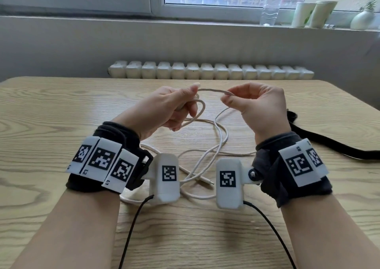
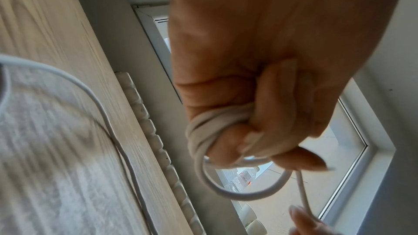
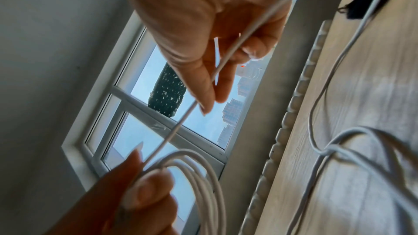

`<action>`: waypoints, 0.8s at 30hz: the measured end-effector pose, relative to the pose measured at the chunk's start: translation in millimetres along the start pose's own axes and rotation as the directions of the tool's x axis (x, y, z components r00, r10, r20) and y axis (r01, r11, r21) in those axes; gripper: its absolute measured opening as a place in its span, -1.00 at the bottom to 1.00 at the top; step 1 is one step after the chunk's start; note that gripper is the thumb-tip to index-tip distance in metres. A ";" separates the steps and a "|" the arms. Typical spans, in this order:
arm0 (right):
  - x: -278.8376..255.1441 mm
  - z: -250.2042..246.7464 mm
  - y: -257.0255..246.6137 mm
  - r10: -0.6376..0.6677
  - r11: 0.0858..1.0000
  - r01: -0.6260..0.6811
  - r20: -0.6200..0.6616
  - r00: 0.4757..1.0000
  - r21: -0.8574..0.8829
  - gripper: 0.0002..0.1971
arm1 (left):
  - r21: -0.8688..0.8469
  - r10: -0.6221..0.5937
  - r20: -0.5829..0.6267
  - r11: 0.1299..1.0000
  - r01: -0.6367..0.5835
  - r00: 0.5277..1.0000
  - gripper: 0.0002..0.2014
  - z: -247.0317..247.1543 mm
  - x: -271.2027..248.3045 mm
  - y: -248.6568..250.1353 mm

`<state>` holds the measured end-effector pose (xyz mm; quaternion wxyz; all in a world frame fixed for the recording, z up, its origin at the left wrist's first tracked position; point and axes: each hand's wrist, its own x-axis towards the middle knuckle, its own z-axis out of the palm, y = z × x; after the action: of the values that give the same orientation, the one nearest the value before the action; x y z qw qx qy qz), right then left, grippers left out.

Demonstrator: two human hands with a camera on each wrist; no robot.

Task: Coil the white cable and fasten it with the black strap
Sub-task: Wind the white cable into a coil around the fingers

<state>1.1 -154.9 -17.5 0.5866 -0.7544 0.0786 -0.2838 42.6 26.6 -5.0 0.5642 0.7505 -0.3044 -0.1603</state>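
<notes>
Hands work above a wooden desk (image 1: 61, 104) as the coiling of the white cable (image 1: 221, 137) gets under way: the left hand (image 1: 164, 108) clenches a small bundle of finished loops, its fingers (image 2: 267, 113) curled tight around them, while the right hand (image 1: 261, 108) pinches the next stretch between thumb and forefinger, its other fingers (image 3: 253, 47) loosely bent and holding nothing. A short span of cable bridges the two hands; most of its length lies slack and crossed over itself on the desk near the wrists, one plug end resting there free. The black strap (image 1: 329, 143) lies untouched on the desk at the right. Done well, this step likely means feeding each new turn to match the loops already held, letting the cable slide through the right pinch so it does not twist, and lifting the slack clear where the strands cross, since that crossing could tighten into a knot. Fastening looks some way off.
</notes>
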 end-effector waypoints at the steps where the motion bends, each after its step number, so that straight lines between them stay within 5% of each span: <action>1: 0.9 -1.5 0.3 0.021 1.000 -0.021 0.000 1.000 0.003 -0.86 | -0.015 0.003 0.002 1.000 -0.003 1.000 -0.55 0.0 0.4 -0.1; 10: 1.3 0.2 1.3 0.029 0.995 -0.031 -0.016 0.999 -0.094 -0.85 | -0.234 0.025 -0.002 0.972 -0.024 1.000 -0.57 1.9 2.2 2.5; 16: -5.1 7.9 1.5 0.066 0.994 -0.058 0.081 0.995 -0.096 -0.95 | -0.617 0.117 0.093 0.786 -0.035 0.989 -0.57 -4.3 0.4 4.2; 20: -5.1 14.8 5.1 0.049 0.994 -0.041 0.082 0.995 -0.097 -0.94 | -0.696 0.201 0.098 0.714 -0.077 0.975 -0.57 -2.7 0.6 7.1; 24: -7.8 16.5 2.7 0.057 0.990 -0.028 0.216 0.975 -0.136 -0.91 | -0.742 0.257 0.046 0.655 -0.139 0.965 -0.59 -1.6 1.0 7.1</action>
<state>3.9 -138.3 -25.1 0.5462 -0.8165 0.0482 -0.1805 42.3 25.9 2.2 0.8072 0.4096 -0.3352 -0.2611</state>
